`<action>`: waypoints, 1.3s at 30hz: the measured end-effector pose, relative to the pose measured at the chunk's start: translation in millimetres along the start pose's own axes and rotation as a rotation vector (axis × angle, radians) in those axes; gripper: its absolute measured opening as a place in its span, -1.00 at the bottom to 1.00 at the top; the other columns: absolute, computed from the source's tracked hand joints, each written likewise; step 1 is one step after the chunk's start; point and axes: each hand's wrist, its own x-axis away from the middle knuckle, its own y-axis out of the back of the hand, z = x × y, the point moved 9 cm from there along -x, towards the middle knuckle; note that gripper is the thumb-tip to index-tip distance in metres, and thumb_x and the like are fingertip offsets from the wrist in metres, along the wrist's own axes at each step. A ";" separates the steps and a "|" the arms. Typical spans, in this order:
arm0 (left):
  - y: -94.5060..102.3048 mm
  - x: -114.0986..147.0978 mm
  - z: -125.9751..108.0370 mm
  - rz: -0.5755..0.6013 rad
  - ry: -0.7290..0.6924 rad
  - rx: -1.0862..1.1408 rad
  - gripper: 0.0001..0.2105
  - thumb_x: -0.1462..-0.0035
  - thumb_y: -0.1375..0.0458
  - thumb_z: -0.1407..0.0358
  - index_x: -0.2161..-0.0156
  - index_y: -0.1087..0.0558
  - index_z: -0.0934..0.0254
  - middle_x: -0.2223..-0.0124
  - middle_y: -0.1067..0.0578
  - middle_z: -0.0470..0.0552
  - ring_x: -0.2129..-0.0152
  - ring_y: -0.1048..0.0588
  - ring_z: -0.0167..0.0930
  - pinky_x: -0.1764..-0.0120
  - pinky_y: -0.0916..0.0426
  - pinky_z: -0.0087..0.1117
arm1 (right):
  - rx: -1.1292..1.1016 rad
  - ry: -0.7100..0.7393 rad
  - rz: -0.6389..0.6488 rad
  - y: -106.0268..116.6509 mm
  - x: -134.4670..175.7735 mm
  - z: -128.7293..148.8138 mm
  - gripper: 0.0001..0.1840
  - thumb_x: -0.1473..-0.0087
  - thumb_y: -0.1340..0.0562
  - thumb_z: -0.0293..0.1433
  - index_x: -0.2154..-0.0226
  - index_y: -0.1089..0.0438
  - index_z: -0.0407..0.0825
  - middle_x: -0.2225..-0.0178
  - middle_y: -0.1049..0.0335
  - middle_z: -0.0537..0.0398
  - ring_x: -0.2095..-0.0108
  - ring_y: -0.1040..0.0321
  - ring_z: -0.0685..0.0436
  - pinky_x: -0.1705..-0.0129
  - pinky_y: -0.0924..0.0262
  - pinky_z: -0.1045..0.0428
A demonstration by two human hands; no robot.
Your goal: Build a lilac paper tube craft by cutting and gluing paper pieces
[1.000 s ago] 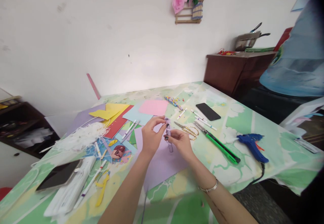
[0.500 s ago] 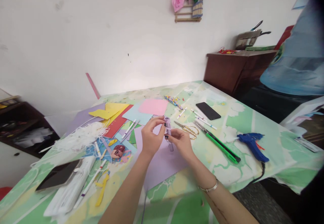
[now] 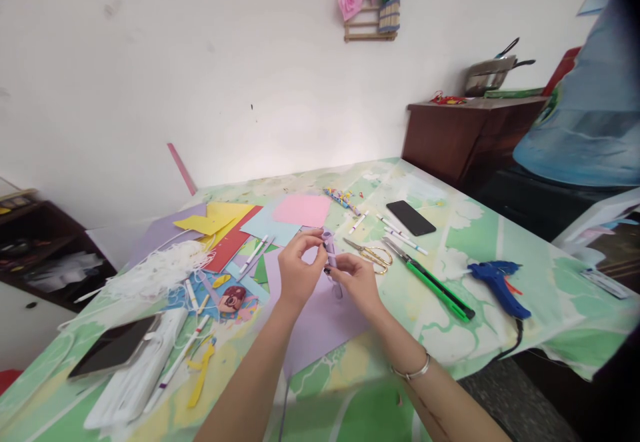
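A small purple paper tube [image 3: 332, 255] stands nearly upright between my hands, above a sheet of purple paper [image 3: 325, 332]. My left hand [image 3: 303, 265] pinches its upper part between thumb and fingers. Lower on the tube, my right hand [image 3: 354, 279] grips it from the other side with closed fingertips. A thin pale strip crosses the tube at the fingertips; its ends are hidden. Just right of my hands lie gold-handled scissors [image 3: 370, 252] and a green utility knife [image 3: 437, 289].
A blue glue gun [image 3: 500, 285] with a cord lies at the right. A black phone [image 3: 411, 218] and several markers [image 3: 400, 232] are farther back. On the left are tangled white string [image 3: 160, 269], coloured paper [image 3: 235, 239], a tablet-like device [image 3: 117, 345] and a white case [image 3: 140, 375].
Both hands keep their hold on the purple tube, with only tiny finger shifts. The whole view has moved very slightly.
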 end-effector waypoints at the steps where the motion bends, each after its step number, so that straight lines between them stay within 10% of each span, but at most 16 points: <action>1: 0.2 0.2 0.3 -0.003 0.003 0.000 -0.93 0.03 -0.11 0.47 0.43 -0.41 0.29 0.23 -0.51 0.08 0.23 -0.50 -0.36 0.12 -0.43 -0.25 | 0.005 0.002 -0.003 0.3 0.1 0.0 -0.85 0.21 -0.34 -0.35 0.48 -0.46 -0.07 0.48 -0.47 0.05 0.43 -0.40 -0.10 0.33 -0.30 0.02; 31: -1.2 2.2 7.4 -0.006 0.093 0.121 -0.97 0.04 -0.15 0.43 0.41 -0.38 0.32 0.24 -0.51 0.11 0.22 -0.51 -0.35 0.11 -0.43 -0.27 | 0.049 0.012 -0.013 0.0 2.3 6.1 -0.88 0.21 -0.32 -0.36 0.50 -0.45 -0.06 0.49 -0.46 0.07 0.45 -0.38 -0.09 0.34 -0.28 0.02; 39: -8.1 6.8 27.5 0.069 0.275 0.443 -0.68 0.09 -0.22 0.39 0.22 -0.21 0.24 0.17 -0.52 0.12 0.20 -0.53 -0.30 0.08 -0.39 -0.21 | 0.055 0.003 0.008 -0.6 2.7 1.7 -0.82 0.22 -0.34 -0.33 0.46 -0.47 -0.06 0.46 -0.48 0.04 0.42 -0.41 -0.11 0.34 -0.30 0.02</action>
